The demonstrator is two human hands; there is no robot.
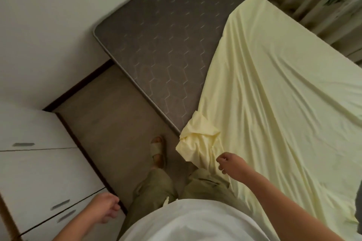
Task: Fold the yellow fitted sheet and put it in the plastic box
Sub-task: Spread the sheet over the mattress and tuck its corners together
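Most of the sheet (274, 103) is spread over the mattress (156, 45), one corner bunched at the near edge. Whether cloth is pinched by the curled right hand (231, 163) cannot be told; nothing is held in the loosely curled left hand (106, 208). It could be dragged onto the floor (109, 123) by a one-handed tug.

Your yellow fitted sheet (274, 94) runs off the right edge and hides the right of the mattress (156, 45). Whether your right hand (232, 163) pinches it is unclear; the near-left drawers (39, 162) are cut off.
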